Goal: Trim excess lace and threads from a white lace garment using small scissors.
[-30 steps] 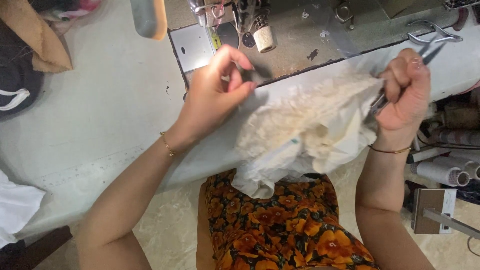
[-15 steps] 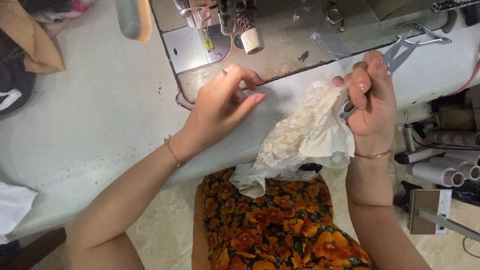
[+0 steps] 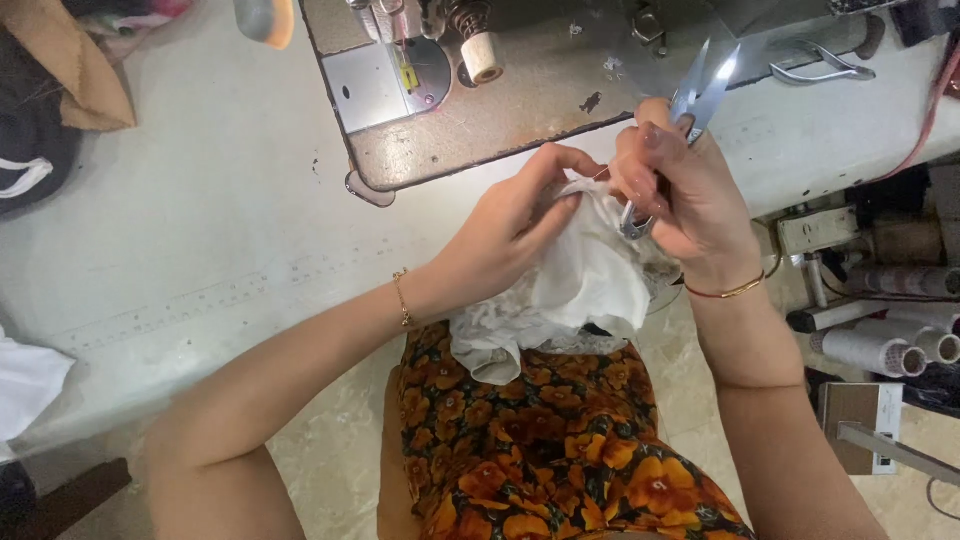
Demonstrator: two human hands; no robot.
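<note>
My left hand grips a bunched piece of white lacy fabric at the front edge of the sewing table, over my lap. My right hand is closed around metal thread snips, whose blades point up and away, and its fingers also touch the top of the fabric. Both hands are close together, almost touching. The fabric hangs down over my orange floral skirt.
The sewing machine bed with needle plate and a small thread spool lies just beyond the hands. A second pair of snips rests at the back right. Thread cones lie at the right, cloth piles at the left.
The fabric was spread wide between my hands; both hands have come together at the centre, bunching it up. My right hand moved left with the snips.
</note>
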